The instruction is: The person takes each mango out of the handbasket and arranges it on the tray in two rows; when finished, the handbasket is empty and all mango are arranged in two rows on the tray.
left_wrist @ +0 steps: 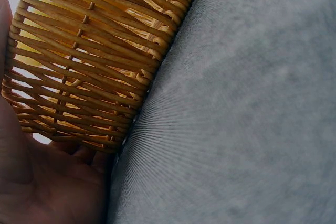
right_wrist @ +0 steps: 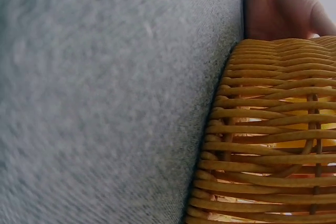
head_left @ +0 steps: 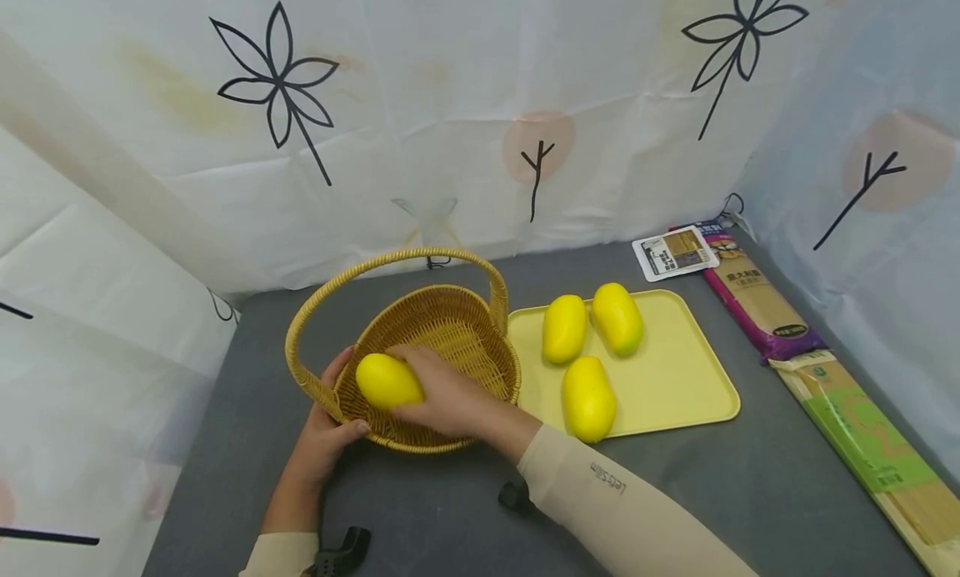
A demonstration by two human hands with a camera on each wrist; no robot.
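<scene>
A wicker basket [head_left: 465,343] with a tall arched handle stands on the grey table. My left hand [head_left: 321,439] grips its left side, thumb near the rim and fingers around the outside by the handle's base. In the left wrist view that hand [left_wrist: 52,182] lies against the woven wall. My right hand [head_left: 442,393] reaches into the basket and holds a yellow mango [head_left: 388,382] at its left inner side. Through the weave, yellow shows in the right wrist view, where the left hand [right_wrist: 278,6] appears behind the basket wall [right_wrist: 273,129].
Right of the basket lies a pale yellow tray [head_left: 682,377] bearing three mangoes [head_left: 589,399]. Farther right are a purple noodle packet [head_left: 750,293], a green-and-clear noodle packet [head_left: 870,444] and a small flat package [head_left: 675,253]. White patterned cloth [head_left: 435,143] hangs behind the table.
</scene>
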